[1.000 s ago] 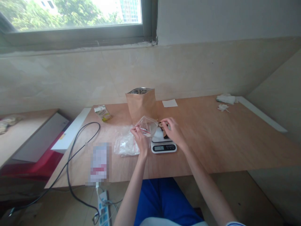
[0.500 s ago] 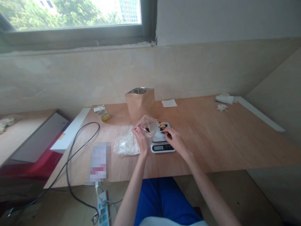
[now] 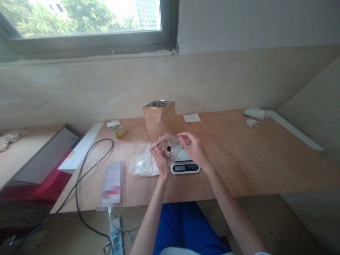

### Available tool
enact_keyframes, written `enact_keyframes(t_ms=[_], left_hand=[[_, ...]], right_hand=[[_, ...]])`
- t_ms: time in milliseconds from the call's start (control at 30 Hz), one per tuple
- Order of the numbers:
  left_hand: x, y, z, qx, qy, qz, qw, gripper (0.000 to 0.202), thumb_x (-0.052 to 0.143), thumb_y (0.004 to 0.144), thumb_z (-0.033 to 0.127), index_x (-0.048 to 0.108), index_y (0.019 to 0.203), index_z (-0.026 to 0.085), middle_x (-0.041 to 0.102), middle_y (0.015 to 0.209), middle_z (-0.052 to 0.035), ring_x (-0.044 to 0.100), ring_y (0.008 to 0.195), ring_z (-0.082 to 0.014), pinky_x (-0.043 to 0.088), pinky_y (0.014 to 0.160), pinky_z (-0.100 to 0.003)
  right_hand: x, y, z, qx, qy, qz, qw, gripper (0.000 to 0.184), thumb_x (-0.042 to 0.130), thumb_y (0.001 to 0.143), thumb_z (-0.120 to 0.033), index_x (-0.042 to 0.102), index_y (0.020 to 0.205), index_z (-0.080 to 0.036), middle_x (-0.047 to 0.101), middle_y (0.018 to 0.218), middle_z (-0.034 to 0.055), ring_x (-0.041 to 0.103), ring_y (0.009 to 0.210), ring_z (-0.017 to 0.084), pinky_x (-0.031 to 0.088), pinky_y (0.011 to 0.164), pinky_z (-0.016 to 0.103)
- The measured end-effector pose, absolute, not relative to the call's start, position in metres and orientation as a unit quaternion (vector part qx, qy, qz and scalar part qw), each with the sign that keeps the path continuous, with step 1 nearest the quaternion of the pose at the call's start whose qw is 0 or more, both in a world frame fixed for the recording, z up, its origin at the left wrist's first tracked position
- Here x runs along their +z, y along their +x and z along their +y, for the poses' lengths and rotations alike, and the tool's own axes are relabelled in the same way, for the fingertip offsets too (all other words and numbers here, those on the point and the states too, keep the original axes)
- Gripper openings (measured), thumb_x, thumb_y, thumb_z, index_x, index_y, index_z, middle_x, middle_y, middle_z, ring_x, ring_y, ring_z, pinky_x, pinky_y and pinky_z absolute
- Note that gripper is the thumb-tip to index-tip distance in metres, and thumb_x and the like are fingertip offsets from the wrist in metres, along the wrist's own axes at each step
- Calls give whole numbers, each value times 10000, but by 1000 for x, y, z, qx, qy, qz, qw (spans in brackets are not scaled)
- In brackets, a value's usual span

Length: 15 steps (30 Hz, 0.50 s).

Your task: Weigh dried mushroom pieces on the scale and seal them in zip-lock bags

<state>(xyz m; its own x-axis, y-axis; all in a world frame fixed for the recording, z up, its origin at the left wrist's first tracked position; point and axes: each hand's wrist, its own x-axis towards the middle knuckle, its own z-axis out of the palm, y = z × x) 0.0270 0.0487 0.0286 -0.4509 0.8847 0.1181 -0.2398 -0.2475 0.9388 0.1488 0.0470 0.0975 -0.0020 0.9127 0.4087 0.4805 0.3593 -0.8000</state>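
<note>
My left hand (image 3: 159, 158) pinches the near edge of a small clear zip bag (image 3: 169, 146) and holds it up above the table, just left of a small white digital scale (image 3: 185, 164). A dark bit lies inside the bag. My right hand (image 3: 193, 148) is raised over the scale with its fingers pinched together at the bag's open mouth; whether they hold something I cannot make out. Behind the bag stands an open brown paper pouch (image 3: 160, 118).
A heap of clear zip bags (image 3: 143, 163) lies left of my hands on the wooden table (image 3: 239, 156). A black cable (image 3: 90, 156), a blurred phone-sized item (image 3: 112, 184), a small snack packet (image 3: 116, 127), a white paper (image 3: 191, 117) and crumpled tissues (image 3: 253, 115) are there too.
My right hand dipped to the scale's plate half a second ago and has come back up to the bag's mouth. The brown pieces on the scale no longer show.
</note>
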Motion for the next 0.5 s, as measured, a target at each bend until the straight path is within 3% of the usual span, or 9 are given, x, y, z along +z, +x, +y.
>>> enact_keyframes(t_ms=[100,200,333,400,500], left_hand=[[33,27,46,731,318,444,410,311,385,860,529,395,956,234,551,1188,-85,545,1117,-172,439,915,-327],[33,26,46,746,310,417,417,309,409,849,528,395,952,237,569,1142,-80,535,1138,-175,432,930,-331],[28,25,48,748,296,415,424,301,410,847,529,385,947,247,556,1145,-67,540,1124,-168,449,895,-317],[27,24,49,740,293,435,422,314,403,845,539,385,952,244,550,1125,-64,559,1072,-163,467,842,-299],[25,21,49,714,300,476,417,360,385,842,566,395,971,230,554,989,-46,593,880,-146,479,738,-281]], right_hand=[[74,161,62,162,-539,-675,477,225,398,885,-231,592,987,-179,630,1013,87,589,934,184,471,819,326],[41,174,79,129,-559,-726,379,274,462,800,-132,583,1044,-168,596,1115,113,520,1085,236,403,944,408],[9,183,89,104,-592,-750,276,321,540,747,-116,600,1059,-162,617,1077,118,516,1064,278,387,930,455],[6,185,88,97,-602,-743,275,296,560,748,-137,615,1037,-167,630,1029,113,536,1018,276,399,903,449],[17,185,83,140,-592,-718,339,252,573,764,-207,623,1009,-183,639,994,98,574,935,237,439,844,389]])
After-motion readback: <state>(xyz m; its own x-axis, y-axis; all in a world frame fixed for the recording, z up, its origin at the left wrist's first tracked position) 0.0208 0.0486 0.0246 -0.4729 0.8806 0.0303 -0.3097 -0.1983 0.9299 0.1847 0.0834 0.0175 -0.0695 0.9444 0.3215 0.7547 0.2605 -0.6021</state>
